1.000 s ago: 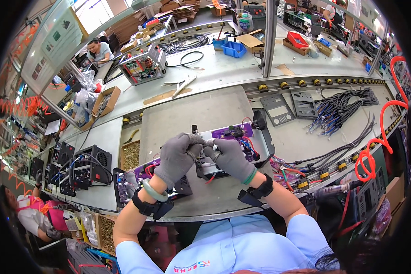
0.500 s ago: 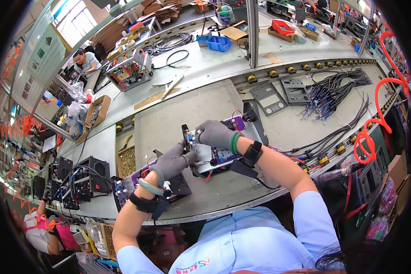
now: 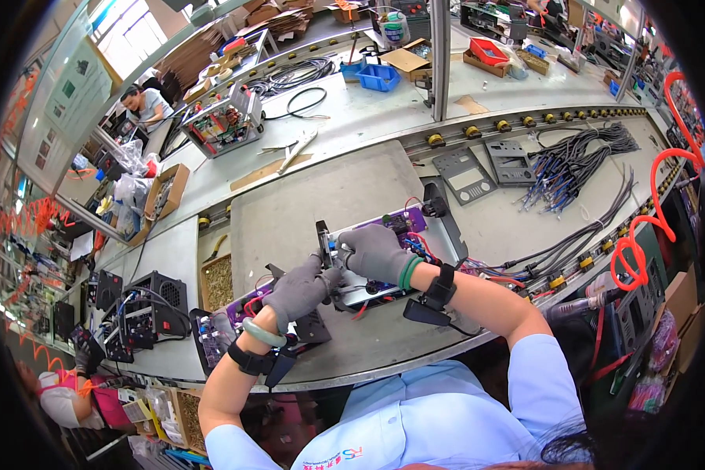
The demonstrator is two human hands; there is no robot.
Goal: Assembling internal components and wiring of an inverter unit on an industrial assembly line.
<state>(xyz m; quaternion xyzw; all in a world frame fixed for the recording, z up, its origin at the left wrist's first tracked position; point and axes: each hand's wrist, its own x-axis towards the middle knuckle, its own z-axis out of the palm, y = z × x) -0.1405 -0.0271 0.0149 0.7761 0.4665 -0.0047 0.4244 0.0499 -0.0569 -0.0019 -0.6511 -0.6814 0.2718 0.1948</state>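
Note:
An open electronic chassis (image 3: 444, 235) with purple circuit boards and red wires lies on the bench in front of me. My left hand (image 3: 299, 291), in a grey glove, closes its fingers on the near left end of this chassis, beside a dark upright end panel (image 3: 322, 235). My right hand (image 3: 377, 255), gloved too, reaches over the chassis with bent fingers pinched just right of that panel. Whatever lies between those fingertips is hidden. Partly under my left wrist sits a second unit (image 3: 209, 338) with purple boards.
Grey front panels (image 3: 464, 175) and a bundle of black cables (image 3: 576, 160) lie at the right. A black-cased assembly (image 3: 160, 294) stands at the left, near a box of small metal parts (image 3: 218, 282). A coiled orange hose (image 3: 634, 254) hangs at the right. Co-workers sit at the left.
My right hand has shifted slightly right and down, its fingers still bent by the end panel. The left hand has moved slightly right and stays at the chassis end.

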